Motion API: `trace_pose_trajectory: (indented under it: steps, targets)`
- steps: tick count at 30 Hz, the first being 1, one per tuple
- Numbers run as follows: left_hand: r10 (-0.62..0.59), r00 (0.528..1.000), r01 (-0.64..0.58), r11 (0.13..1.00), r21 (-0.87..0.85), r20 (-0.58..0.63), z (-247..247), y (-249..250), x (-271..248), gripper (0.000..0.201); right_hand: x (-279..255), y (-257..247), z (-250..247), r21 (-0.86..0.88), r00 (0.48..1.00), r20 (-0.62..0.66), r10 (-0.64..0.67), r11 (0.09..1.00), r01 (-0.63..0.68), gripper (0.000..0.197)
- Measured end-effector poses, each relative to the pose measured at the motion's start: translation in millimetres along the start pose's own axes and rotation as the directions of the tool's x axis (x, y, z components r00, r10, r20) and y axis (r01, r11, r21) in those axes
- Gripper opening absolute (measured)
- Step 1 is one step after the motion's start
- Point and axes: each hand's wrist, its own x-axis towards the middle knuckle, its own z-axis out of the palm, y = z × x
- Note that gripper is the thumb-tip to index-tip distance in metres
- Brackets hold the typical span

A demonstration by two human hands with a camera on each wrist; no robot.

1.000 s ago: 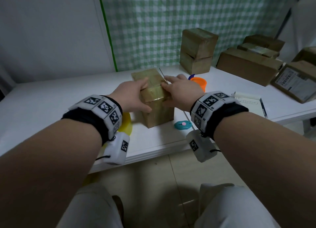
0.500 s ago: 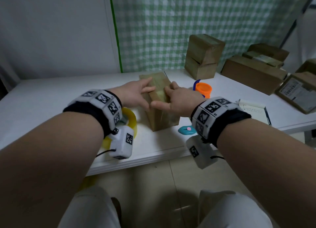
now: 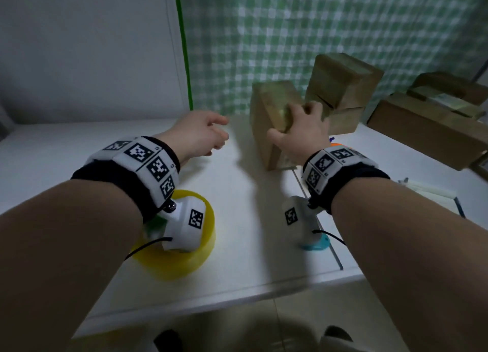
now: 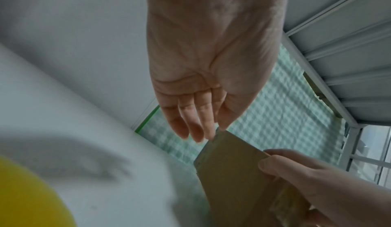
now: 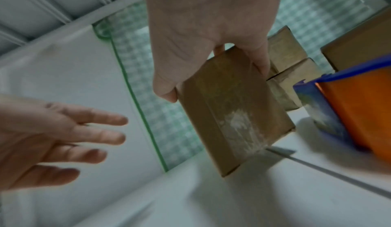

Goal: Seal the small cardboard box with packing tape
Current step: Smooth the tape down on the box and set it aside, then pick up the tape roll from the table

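Observation:
My right hand [image 3: 295,130] grips the small cardboard box [image 3: 266,114] by its top, thumb on the near side and fingers over the far side. The box [image 5: 230,110] hangs tilted above the white table [image 3: 245,214], with clear tape along its side. My left hand [image 3: 203,132] hovers to the left of the box with fingers relaxed and holds nothing; in the left wrist view its fingertips [image 4: 196,130] lie close to the box's upper corner [image 4: 228,163]. A yellow tape roll [image 3: 184,256] lies on the table under my left wrist.
Two stacked cardboard boxes [image 3: 340,90] stand just behind the held box, with larger boxes [image 3: 422,130] at the back right. An orange and blue tape dispenser [image 5: 355,107] sits right of the box. A teal object [image 3: 317,243] lies under my right wrist, and a notepad [image 3: 433,193] at right.
My left hand has let go of the box and drawn back to the left. My right hand has lifted the box off the table and carried it away toward the stacked boxes.

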Motion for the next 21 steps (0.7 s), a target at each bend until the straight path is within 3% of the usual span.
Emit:
trace_pose_trajectory:
  steps: [4,10,14,16,19,21]
  targets:
    - [-0.02,1.0,0.02,1.0,0.005,0.006,3,-6,18,0.041,35,9,11,0.08,0.997,-0.081,0.004,0.997,0.003,0.06]
    - [-0.044,0.999,0.043,0.997,0.061,0.018,13,-10,19,0.037,44,20,24,-0.079,0.998,0.066,-0.021,0.997,0.026,0.069]
    - [-0.088,0.996,0.086,0.975,0.204,-0.001,11,-5,-3,0.037,27,10,8,-0.045,0.998,0.043,-0.05,0.998,0.052,0.066]
    - [-0.132,0.991,0.114,0.913,0.393,0.018,6,1,-22,0.043,15,3,1,0.014,0.996,0.03,-0.085,0.996,0.084,0.06]
    - [-0.261,0.956,0.084,0.685,0.724,0.135,4,3,-54,0.069,-8,-8,-6,0.099,0.984,0.122,-0.13,0.988,0.118,0.058]
    - [-0.354,0.915,0.081,0.633,0.77,0.194,8,-6,-70,0.091,-28,-13,-8,0.182,0.966,0.211,-0.148,0.977,0.11,0.058]
